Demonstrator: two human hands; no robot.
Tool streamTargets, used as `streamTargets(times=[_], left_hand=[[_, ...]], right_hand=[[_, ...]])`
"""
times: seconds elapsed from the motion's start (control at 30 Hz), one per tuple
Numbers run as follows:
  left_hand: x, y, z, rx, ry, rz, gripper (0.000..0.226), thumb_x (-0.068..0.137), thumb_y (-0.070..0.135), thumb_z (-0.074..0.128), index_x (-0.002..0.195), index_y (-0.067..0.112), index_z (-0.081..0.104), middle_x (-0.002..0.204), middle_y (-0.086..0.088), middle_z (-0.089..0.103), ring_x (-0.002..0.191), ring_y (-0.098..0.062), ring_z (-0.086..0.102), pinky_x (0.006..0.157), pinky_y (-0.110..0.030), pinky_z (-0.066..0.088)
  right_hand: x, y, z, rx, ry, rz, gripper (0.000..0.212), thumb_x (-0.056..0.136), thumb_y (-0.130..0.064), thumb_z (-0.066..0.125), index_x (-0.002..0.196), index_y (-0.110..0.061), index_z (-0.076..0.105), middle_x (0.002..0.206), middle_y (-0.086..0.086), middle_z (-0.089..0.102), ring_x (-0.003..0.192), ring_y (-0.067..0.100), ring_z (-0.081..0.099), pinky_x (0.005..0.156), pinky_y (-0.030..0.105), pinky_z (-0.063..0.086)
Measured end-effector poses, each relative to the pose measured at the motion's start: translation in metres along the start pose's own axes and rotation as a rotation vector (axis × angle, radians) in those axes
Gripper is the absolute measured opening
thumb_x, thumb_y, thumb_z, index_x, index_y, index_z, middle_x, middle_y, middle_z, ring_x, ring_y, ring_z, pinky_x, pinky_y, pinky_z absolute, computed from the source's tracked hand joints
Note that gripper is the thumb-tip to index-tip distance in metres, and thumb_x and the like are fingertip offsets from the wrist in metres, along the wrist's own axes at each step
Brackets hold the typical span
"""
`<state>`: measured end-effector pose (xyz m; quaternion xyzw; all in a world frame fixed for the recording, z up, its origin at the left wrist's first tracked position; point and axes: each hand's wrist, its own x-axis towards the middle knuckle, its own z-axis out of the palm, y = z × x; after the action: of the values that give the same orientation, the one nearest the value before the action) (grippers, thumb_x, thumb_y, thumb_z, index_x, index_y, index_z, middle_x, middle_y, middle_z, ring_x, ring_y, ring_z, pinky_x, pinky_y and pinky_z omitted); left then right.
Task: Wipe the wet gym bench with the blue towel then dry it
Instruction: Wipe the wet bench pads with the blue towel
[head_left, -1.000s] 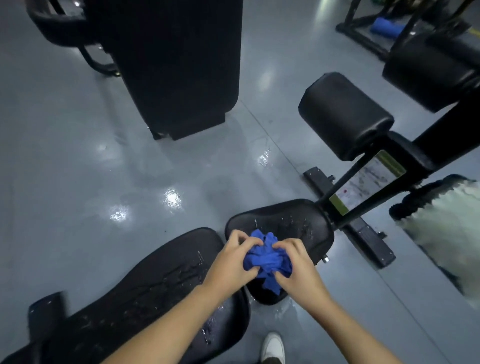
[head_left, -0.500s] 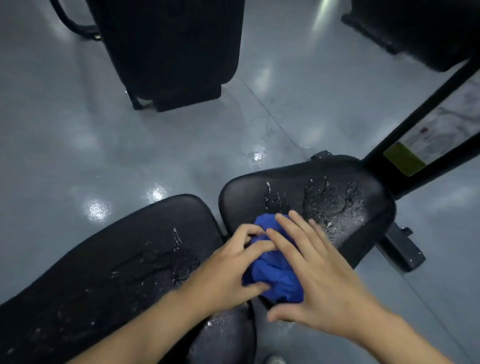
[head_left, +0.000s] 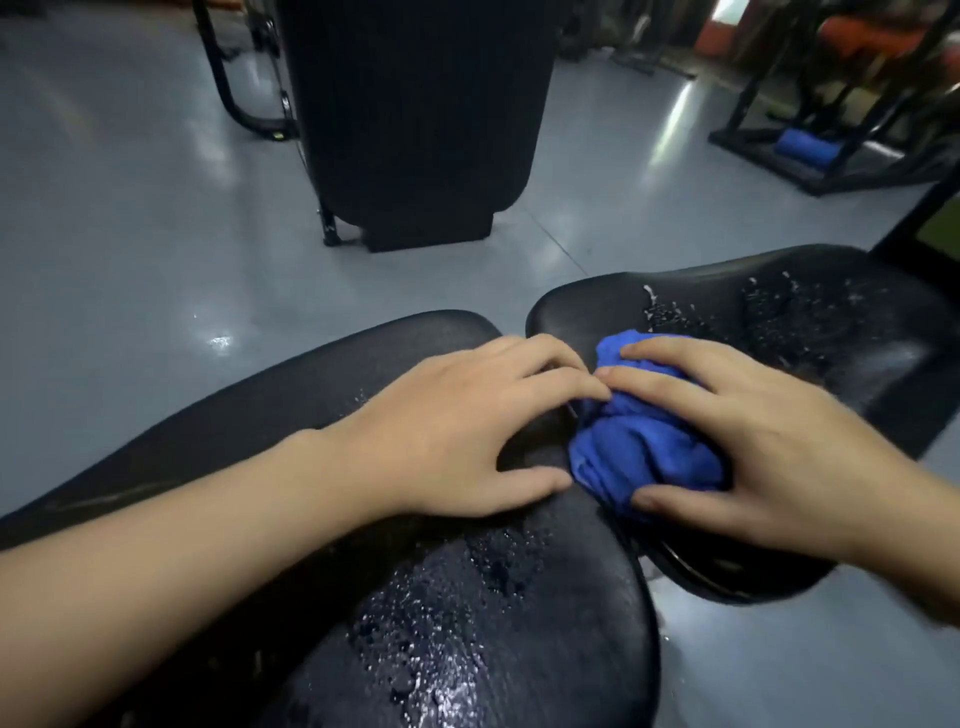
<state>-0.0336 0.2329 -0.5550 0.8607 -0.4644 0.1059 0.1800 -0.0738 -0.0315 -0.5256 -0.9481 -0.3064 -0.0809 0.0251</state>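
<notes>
The blue towel (head_left: 644, 441), bunched at the seat pad's near edge on the wet surface (head_left: 519, 623), is clamped by the right hand (head_left: 769, 441), its underside hidden; the left hand (head_left: 457, 421) is spread flat beside it.

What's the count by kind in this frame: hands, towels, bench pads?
Hands: 2, left hand resting on the long pad, right hand gripping the towel
Blue towel: 1, bunched at the gap between the pads
Bench pads: 2, wet long pad and wet seat pad
Total: 5
</notes>
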Motion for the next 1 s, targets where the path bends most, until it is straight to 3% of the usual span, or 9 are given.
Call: streamTargets(times=[0.2, 0.33, 0.5, 0.67, 1.0], left_hand=[[-0.029, 0.044, -0.012, 0.086, 0.027, -0.125, 0.046, 0.088, 0.058, 0.057, 0.129, 0.036, 0.052, 0.129, 0.015, 0.047, 0.112, -0.011, 0.050, 0.081, -0.028, 0.045], [-0.053, 0.081, -0.007, 0.080, 0.015, -0.245, 0.044, 0.090, 0.060, 0.051, 0.127, 0.038, 0.050, 0.127, 0.015, 0.046, 0.112, -0.010, 0.047, 0.090, -0.031, 0.045], [-0.070, 0.115, 0.004, 0.096, 0.014, -0.287, 0.047, 0.088, 0.061, 0.045, 0.126, 0.036, 0.052, 0.127, 0.013, 0.046, 0.112, -0.012, 0.046, 0.095, -0.029, 0.043], [-0.065, 0.138, 0.013, 0.093, 0.028, -0.304, 0.048, 0.086, 0.061, 0.048, 0.128, 0.038, 0.049, 0.130, 0.016, 0.044, 0.117, -0.009, 0.044, 0.096, -0.027, 0.041], [-0.060, 0.135, 0.039, 0.036, 0.055, -0.278, 0.047, 0.084, 0.065, 0.048, 0.123, 0.040, 0.054, 0.125, 0.019, 0.046, 0.110, -0.008, 0.047, 0.092, -0.026, 0.045]], right_hand=[[-0.005, -0.011, 0.003, -0.034, 0.025, 0.094, 0.078, 0.072, -0.075, 0.054, 0.141, -0.040, 0.045, 0.143, -0.013, 0.042, 0.133, 0.015, 0.043, 0.102, 0.037, 0.047], [-0.019, -0.027, 0.003, -0.052, 0.074, 0.202, 0.079, 0.068, -0.070, 0.052, 0.139, -0.036, 0.049, 0.137, -0.007, 0.048, 0.127, 0.020, 0.047, 0.099, 0.033, 0.047], [-0.059, -0.042, 0.012, -0.050, 0.210, 0.250, 0.071, 0.068, -0.064, 0.060, 0.129, -0.027, 0.058, 0.122, 0.000, 0.055, 0.107, 0.026, 0.057, 0.094, 0.039, 0.050], [-0.089, -0.048, 0.028, -0.052, 0.365, 0.295, 0.072, 0.067, -0.060, 0.063, 0.127, -0.020, 0.060, 0.124, 0.006, 0.056, 0.110, 0.026, 0.054, 0.097, 0.041, 0.048], [-0.072, -0.023, 0.022, 0.059, 0.425, 0.392, 0.061, 0.073, -0.057, 0.064, 0.126, -0.028, 0.059, 0.123, -0.003, 0.055, 0.117, 0.020, 0.051, 0.104, 0.034, 0.043]])
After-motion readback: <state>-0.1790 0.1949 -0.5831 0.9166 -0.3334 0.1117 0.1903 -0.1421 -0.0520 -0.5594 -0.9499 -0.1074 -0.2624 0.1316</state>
